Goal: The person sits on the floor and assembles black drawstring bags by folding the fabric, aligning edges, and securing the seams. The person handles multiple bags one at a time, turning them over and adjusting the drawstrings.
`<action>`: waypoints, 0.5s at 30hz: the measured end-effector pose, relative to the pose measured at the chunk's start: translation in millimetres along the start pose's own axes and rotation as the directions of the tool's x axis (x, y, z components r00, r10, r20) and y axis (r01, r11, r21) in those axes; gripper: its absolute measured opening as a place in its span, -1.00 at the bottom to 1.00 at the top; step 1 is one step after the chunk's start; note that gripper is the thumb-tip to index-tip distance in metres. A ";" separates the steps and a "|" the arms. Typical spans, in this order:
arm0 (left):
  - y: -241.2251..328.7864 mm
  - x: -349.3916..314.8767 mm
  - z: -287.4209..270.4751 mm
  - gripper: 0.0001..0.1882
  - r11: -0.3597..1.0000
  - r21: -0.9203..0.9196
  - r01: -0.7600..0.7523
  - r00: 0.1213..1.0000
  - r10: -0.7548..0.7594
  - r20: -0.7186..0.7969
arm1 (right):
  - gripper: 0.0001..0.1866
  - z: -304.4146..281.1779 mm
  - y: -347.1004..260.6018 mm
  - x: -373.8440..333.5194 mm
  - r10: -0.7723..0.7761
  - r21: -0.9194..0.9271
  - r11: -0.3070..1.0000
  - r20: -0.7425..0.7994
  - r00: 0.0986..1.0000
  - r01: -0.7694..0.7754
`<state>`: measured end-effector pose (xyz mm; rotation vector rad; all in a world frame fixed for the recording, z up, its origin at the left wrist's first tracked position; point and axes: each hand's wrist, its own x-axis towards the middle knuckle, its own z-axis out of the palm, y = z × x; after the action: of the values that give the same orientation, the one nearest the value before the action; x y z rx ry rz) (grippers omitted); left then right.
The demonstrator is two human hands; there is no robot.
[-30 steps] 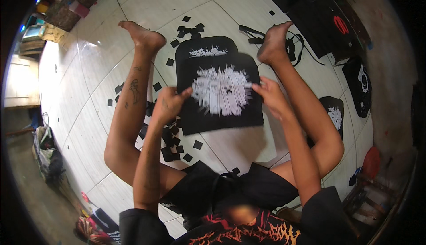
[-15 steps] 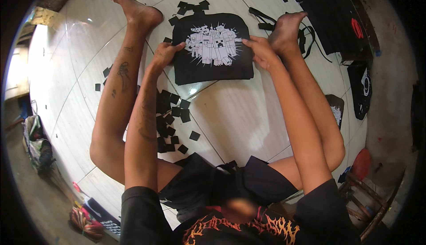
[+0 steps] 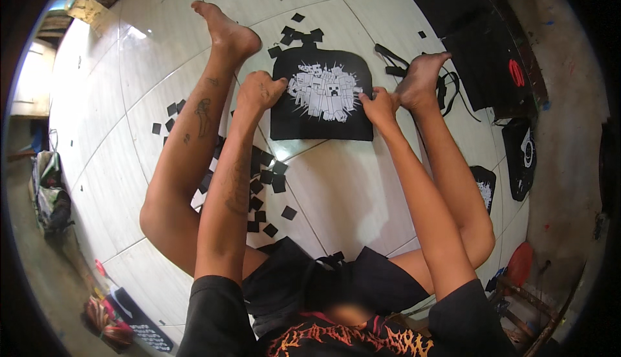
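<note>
The black printed fabric piece (image 3: 321,95) lies flat on the tiled floor (image 3: 336,189), far out between the feet. The left hand (image 3: 259,92) presses its left edge, seemingly closed; the right hand (image 3: 378,106) pinches the right edge. Black scraps (image 3: 265,176) lie nearer, left.

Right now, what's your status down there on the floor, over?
Left hand and right hand pressed on the side edges of the black printed fabric piece. Piece flat on white tiled floor. Small black scraps scattered left.
</note>
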<state>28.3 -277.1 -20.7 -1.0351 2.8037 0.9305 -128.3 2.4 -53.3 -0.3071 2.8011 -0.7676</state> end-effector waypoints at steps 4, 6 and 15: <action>18.2 -14.2 24.2 -0.16 0.993 -0.051 0.110 0.989 -0.115 -0.094 | -0.08 0.9 0.9 2.4 0.114 0.045 0.992 0.069 0.991 -0.117; 24.3 -23.5 43.4 -0.17 0.997 0.012 0.072 0.965 -0.067 -0.255 | -0.17 -2.8 2.0 4.4 0.136 0.201 0.964 0.183 0.974 -0.173; 44.4 -71.7 82.3 -0.37 0.995 -0.035 0.088 0.797 -0.092 -0.597 | -0.21 20.3 8.7 -50.8 0.113 0.234 0.967 -0.058 0.992 -0.096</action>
<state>42.5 -163.9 -50.2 -1.7127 3.1781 0.6851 -75.7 13.2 -67.0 -0.0926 2.7287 -1.0859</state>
